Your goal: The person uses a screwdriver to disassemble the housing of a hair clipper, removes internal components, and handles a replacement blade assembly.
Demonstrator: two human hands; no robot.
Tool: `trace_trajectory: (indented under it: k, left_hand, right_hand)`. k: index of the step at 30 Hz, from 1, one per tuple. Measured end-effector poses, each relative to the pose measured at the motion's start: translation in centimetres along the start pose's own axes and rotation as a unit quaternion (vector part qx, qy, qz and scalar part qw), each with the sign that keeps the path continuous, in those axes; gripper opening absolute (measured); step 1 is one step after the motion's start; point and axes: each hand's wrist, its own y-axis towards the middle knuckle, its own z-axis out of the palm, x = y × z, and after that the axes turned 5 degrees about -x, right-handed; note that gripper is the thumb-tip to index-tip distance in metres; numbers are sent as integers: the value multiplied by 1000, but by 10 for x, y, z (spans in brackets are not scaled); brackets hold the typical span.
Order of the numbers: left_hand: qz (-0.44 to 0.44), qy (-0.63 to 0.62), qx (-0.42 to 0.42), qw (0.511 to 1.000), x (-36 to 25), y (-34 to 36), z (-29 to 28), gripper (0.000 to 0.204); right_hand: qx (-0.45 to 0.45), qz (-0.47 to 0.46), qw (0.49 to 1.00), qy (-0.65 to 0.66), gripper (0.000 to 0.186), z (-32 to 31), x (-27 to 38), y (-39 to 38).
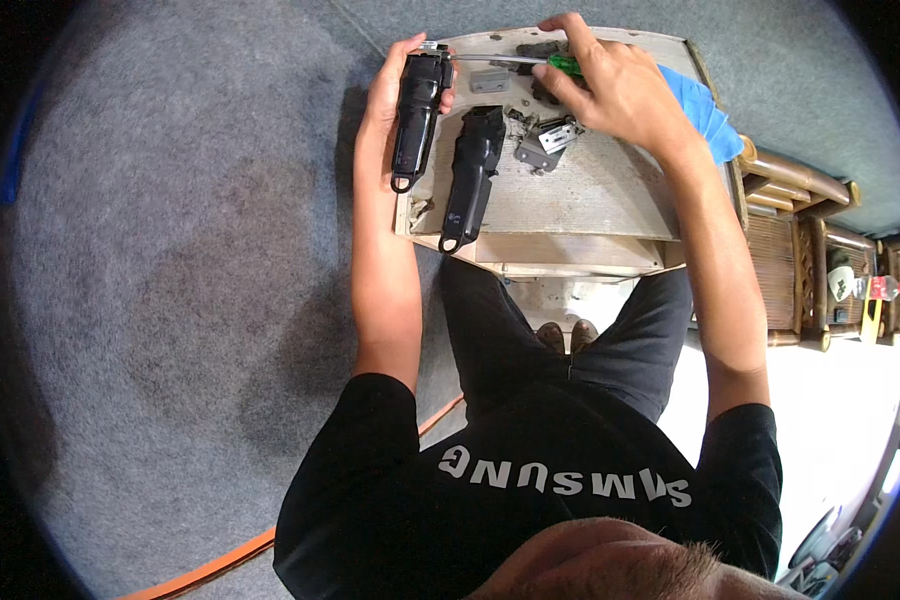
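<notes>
Head view, looking down. I have the left hand (pixel 378 97) at the far left corner of the wooden surface (pixel 580 205), fingers wrapped around a black clipper (pixel 416 130), its blade end pointing away from the body. The right hand (pixel 630 95) has the green-handled screwdriver (pixel 562 65): thumb and curled fingers close on the handle, one finger lifted clear. The shaft runs leftward to the clipper's blade end. Tip contact too fine to read; I cannot tell whether it sits in a screw.

Right of the held clipper, a second clipper (pixel 473 170) lies on the surface, its looped end near the front edge. Beside it: loose metal blades (pixel 558 137) with dark small bits around them. A grey metal block (pixel 489 80) lies just below the shaft. Blue cloth (pixel 708 117) at the far right.

Risks, my judgement: the shaft comes in from the side, so a poor angle could make the tip slip toward the left fingers. A loose left grip could let the clipper twist under turning force. Any small screw coming free could get lost among the bits. A careless elbow or wrist might knock the second clipper off the front.
</notes>
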Motion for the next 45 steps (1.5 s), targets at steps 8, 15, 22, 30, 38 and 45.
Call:
trace_trajectory:
  k: [8,15,22,30,38,45]
  left_hand:
    - [8,-42,38,998,11,7,-14,48]
    - [-31,-26,26,999,6,4,-15,50]
    - [-13,-4,7,1000,3,-6,1,50]
    - [-18,-23,-11,1000,3,-6,0,48]
    - [1,-25,19,1000,6,2,-9,48]
    - [-11,-30,19,999,7,5,-10,47]
  right_hand:
    - [-27,-104,994,24,36,1,-10,-3]
    - [21,-29,999,38,40,-7,0,-2]
    - [-40,-83,996,-10,35,-3,-11,-2]
    - [22,10,999,-49,37,-3,6,-5]
    - [-93,-138,986,-28,42,6,-11,-2]
    - [-5,-12,999,-51,37,1,0,-5]
